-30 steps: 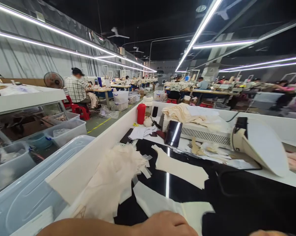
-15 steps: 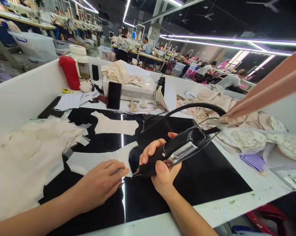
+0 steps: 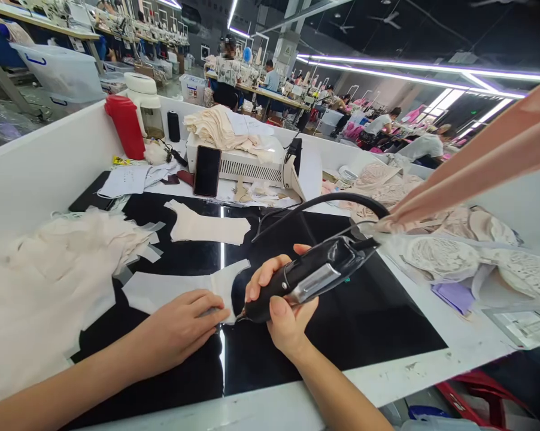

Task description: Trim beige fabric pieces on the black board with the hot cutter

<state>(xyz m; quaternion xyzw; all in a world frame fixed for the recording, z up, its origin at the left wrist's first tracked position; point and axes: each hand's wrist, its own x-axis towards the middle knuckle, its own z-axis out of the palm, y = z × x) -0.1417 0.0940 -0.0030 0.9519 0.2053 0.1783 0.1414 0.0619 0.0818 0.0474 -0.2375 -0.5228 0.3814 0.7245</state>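
Head view: right hand (image 3: 282, 305) clenched round black corded hand tool (image 3: 306, 276), tip down at edge of cream fabric piece (image 3: 180, 287) lying on black work mat (image 3: 342, 317). Left hand (image 3: 182, 326) flat, fingers spread, pressing that piece just beside the tip. Second fabric piece (image 3: 207, 227) further back, fabric pile (image 3: 49, 263) far left, red bottle (image 3: 126, 126) by white wall

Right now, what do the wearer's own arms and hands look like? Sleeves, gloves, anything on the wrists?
Both forearms are bare as far as the frame shows: no sleeve edge in view. The left hand and right hand wear no gloves. No watch, bracelet or ring is visible on wrists or fingers. Nails look short and unpainted. No markings or tape on either arm.
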